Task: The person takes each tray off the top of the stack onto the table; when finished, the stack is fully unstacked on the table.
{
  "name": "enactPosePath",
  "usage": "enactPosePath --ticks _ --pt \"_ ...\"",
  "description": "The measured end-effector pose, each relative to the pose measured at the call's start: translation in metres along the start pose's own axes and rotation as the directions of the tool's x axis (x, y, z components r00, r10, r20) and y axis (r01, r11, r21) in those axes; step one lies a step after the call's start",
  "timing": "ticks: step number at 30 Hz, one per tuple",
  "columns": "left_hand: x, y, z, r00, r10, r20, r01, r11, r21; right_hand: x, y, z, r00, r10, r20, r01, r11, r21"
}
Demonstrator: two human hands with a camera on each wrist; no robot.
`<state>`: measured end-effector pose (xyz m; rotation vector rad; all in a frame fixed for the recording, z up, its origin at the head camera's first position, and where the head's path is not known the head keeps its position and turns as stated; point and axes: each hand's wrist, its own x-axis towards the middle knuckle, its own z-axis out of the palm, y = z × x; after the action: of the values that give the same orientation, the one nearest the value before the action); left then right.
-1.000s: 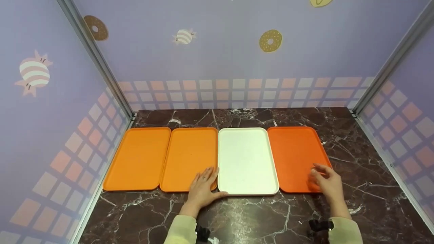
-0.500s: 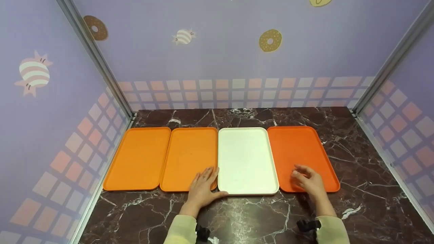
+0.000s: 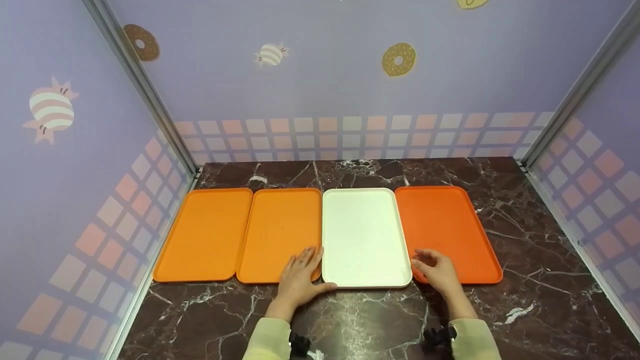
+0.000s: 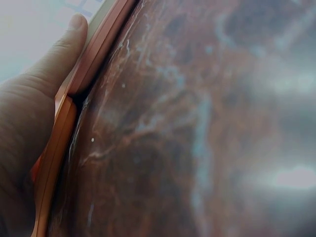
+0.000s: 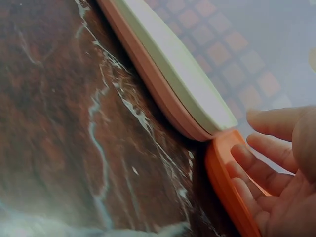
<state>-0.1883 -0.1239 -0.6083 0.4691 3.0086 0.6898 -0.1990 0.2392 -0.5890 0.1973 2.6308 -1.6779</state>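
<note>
A white tray lies between an orange tray and a red-orange tray. Below the white rim, a pinkish tray shows in the right wrist view, so these two are stacked. My left hand rests at the white tray's near left corner, its fingers extended over the orange tray's edge and its thumb along the front rim. Over the red-orange tray's near left part is my right hand, with loosely bent fingers right by the white tray's right edge. Nothing shows in its grasp.
Another orange tray lies at the far left of the row. All trays lie on a dark marbled table. Patterned panels enclose it, with a back wall behind and side walls at left and right.
My right hand has moved left across the red-orange tray, from its right edge to beside the white tray. My left hand and the trays stay in place.
</note>
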Motion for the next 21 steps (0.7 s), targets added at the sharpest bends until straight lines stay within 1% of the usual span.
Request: enactPosePath --ticks 5,10,15,21 --pt "0.000 0.000 0.000 1.000 0.005 -0.006 -0.005 1.000 0.011 0.001 0.000 0.009 0.999 -0.034 0.003 0.035 0.995 -0.093" --pt "0.000 0.001 -0.001 1.000 0.002 -0.002 -0.002 1.000 0.008 -0.001 0.001 0.016 0.997 -0.078 -0.028 0.073 0.984 -0.165" --pt "0.001 0.002 -0.001 1.000 -0.005 0.007 0.005 1.000 0.001 -0.003 0.002 0.020 0.991 -0.116 -0.066 0.105 0.981 -0.162" --pt "0.000 0.002 -0.002 1.000 -0.009 0.015 0.009 1.000 0.007 -0.003 0.003 0.023 0.987 -0.121 -0.102 0.105 0.983 -0.153"
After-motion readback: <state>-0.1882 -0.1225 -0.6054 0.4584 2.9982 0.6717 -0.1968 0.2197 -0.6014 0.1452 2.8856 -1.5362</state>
